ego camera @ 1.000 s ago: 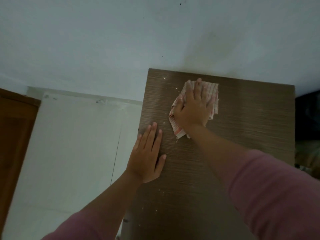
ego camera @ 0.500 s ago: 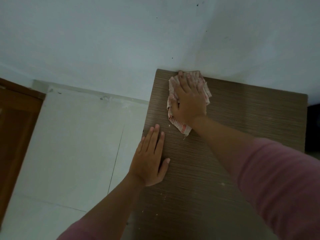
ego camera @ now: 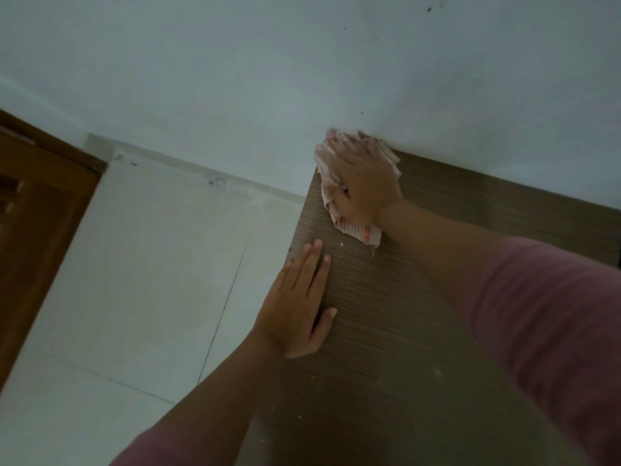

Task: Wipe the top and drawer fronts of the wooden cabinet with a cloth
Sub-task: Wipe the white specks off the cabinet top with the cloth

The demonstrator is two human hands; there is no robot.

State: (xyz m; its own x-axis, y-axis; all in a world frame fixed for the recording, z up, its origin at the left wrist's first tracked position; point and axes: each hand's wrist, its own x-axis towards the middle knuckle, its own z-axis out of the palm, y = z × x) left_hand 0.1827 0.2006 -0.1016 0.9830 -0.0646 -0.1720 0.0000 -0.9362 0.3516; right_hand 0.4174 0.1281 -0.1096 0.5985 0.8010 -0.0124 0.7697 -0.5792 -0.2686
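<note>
Here the right hand [ego camera: 361, 178] presses flat, fingers spread, on the cloth [ego camera: 356, 230] at the cabinet top's [ego camera: 403, 314] far left corner against the wall [ego camera: 302, 79], the left hand [ego camera: 297, 311] braced open and empty — crumbs [ego camera: 341, 244] near the edge could get swept onto the floor [ego camera: 151, 264].

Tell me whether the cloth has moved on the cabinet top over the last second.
Yes. The cloth, under the right hand, has gone from a spot inboard of the cabinet top to its far-left corner, against the wall.
</note>
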